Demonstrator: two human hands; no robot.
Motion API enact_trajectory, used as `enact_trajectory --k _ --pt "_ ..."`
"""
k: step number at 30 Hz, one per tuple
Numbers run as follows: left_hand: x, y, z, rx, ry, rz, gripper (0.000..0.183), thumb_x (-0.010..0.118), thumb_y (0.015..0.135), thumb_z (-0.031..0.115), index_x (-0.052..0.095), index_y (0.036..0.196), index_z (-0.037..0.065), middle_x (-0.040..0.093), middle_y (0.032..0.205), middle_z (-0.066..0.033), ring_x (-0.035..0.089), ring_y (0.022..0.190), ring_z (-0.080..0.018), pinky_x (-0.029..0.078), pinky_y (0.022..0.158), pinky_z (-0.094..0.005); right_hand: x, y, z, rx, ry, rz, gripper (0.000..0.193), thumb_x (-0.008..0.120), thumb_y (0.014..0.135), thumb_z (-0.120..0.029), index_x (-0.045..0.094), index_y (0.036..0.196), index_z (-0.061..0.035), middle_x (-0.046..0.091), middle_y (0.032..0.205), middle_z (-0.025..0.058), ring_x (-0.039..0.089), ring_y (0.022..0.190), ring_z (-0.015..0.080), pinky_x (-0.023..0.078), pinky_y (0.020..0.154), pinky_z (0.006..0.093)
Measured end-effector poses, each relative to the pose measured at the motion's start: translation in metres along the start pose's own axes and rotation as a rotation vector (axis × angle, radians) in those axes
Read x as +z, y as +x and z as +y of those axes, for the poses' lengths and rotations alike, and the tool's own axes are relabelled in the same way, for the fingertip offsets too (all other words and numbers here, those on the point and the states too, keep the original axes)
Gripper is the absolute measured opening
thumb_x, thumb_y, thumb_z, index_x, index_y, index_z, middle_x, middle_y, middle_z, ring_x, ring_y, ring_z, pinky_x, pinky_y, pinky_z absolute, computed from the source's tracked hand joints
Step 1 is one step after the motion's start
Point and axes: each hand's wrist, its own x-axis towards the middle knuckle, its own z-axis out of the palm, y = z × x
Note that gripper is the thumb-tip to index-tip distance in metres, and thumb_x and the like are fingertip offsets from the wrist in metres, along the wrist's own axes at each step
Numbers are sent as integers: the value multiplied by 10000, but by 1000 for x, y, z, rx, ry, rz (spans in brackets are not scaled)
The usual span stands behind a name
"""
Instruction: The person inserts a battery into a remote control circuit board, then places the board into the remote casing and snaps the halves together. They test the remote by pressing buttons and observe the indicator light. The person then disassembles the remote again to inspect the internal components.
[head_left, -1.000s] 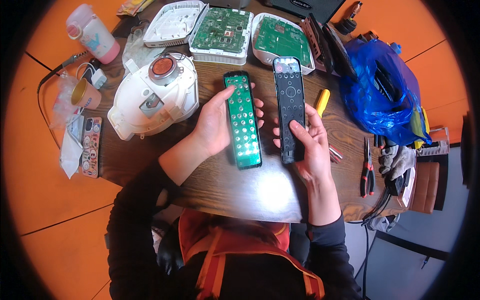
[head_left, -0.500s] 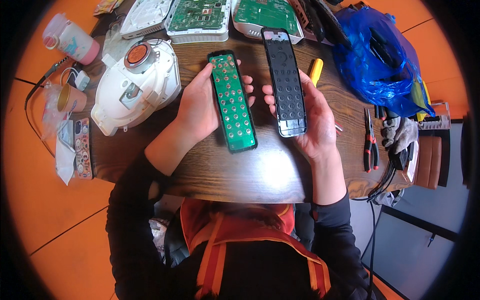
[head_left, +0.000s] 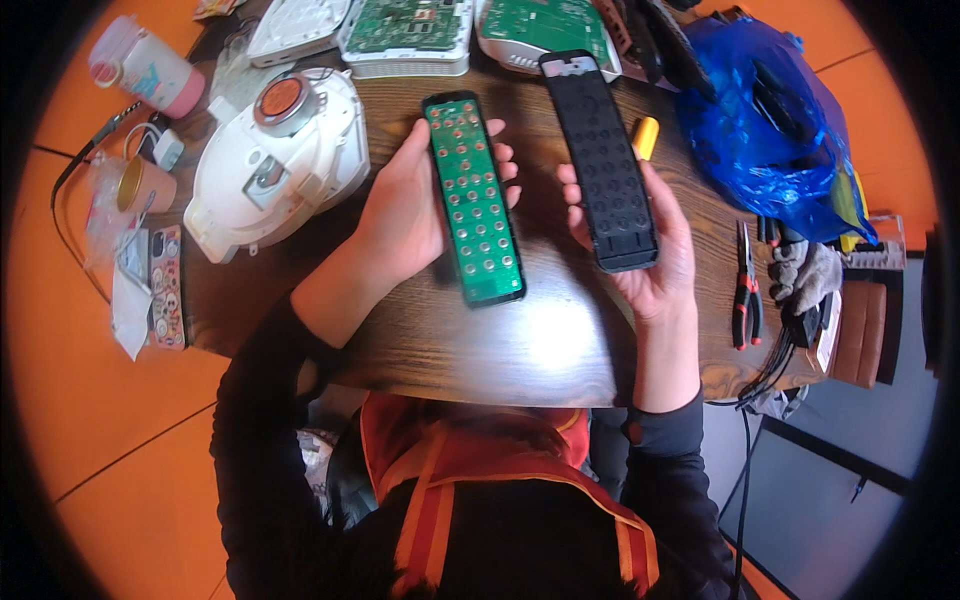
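Observation:
An opened remote control is split between my two hands above the table. My left hand (head_left: pixel 405 210) is wrapped round one half, a black shell with a green circuit board (head_left: pixel 472 200) facing up; round metal contacts dot the board in rows. In my right hand (head_left: pixel 660 245) lies the other half, a long black remote control cover (head_left: pixel 600 165) with its inner side up. Rows of round black rubber button backs fill it. My thumbs press the edges, with fingertips showing on the opposite sides. The two halves are apart, both slightly tilted.
A white round housing with a copper-topped part (head_left: pixel 290 105) stands left, near a cup (head_left: pixel 145 188) and a phone (head_left: pixel 168 285). Opened white boxes with circuit boards (head_left: pixel 408 35) line the back. Right are a blue plastic bag (head_left: pixel 740 120), a yellow handle (head_left: pixel 646 138), pliers (head_left: pixel 747 300) and gloves (head_left: pixel 808 275).
My right hand has moved slightly right with the cover, which is tilted differently and catches less light. My left hand with the board half has shifted a little right.

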Motion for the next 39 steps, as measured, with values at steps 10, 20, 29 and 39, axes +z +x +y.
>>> enact_trajectory --k 10,20,29,39 --pt "-2 -1 0 25 -3 -13 535 189 942 390 320 1271 -10 491 996 -106 499 932 -201 438 844 -363 2 0 3 -22 6 -6 447 354 904 -254 268 1303 -71 491 1106 292 589 912 306 522 756 377" --pt "2 -2 0 3 37 17 526 208 944 379 284 1287 -13 481 973 -94 495 899 -190 442 812 -345 3 0 4 -62 -110 -31 462 365 895 -270 276 1311 -92 521 1092 256 596 904 278 520 734 347" --pt "2 -1 -1 -5 30 13 528 211 943 386 293 1283 -10 482 974 -94 496 895 -192 440 816 -350 4 -1 4 -87 -129 -38 465 363 897 -276 264 1313 -94 517 1097 258 596 909 278 522 731 342" --pt "-1 -1 -2 -30 25 13 543 232 935 411 303 1286 2 488 982 -88 503 901 -190 441 819 -356 4 0 5 -78 -147 -39 457 347 905 -290 260 1307 -93 511 1099 273 594 915 298 523 719 337"
